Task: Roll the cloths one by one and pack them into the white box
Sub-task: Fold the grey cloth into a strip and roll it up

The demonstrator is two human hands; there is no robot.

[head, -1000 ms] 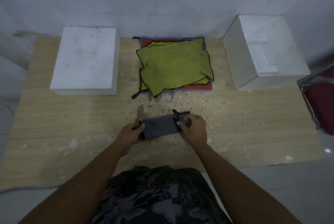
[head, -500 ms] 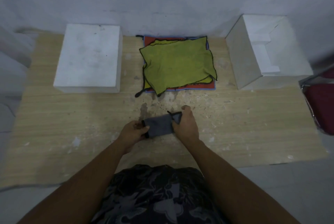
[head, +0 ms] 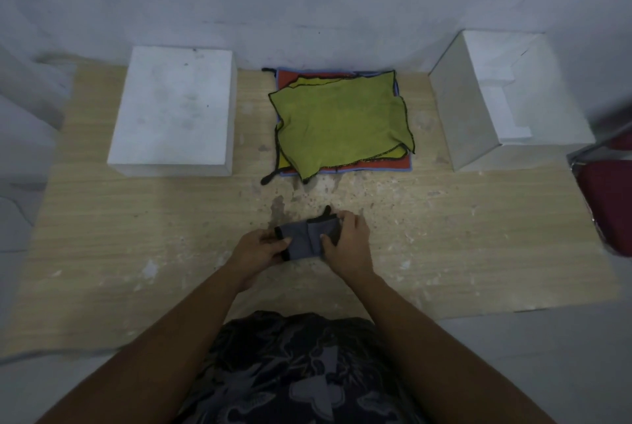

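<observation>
A small grey cloth [head: 302, 239] with black trim lies folded into a short bundle on the wooden tabletop in front of me. My left hand [head: 257, 248] pinches its left end. My right hand [head: 350, 243] covers its right end, fingers curled over the fold. Behind it a stack of cloths lies flat, a yellow-green cloth [head: 338, 119] on top and red and blue ones showing at the edges. An open white box [head: 461, 115] stands at the back right, its inside showing only white inserts.
A closed white box or lid [head: 174, 109] sits at the back left. The wall runs right behind the boxes. A red chair [head: 608, 204] stands off the table's right edge. Bare tabletop [head: 136, 235] lies left and right of my hands.
The grey cloth has become shorter as my right hand brought its right end leftward over the rest. My left hand stayed on the left end.
</observation>
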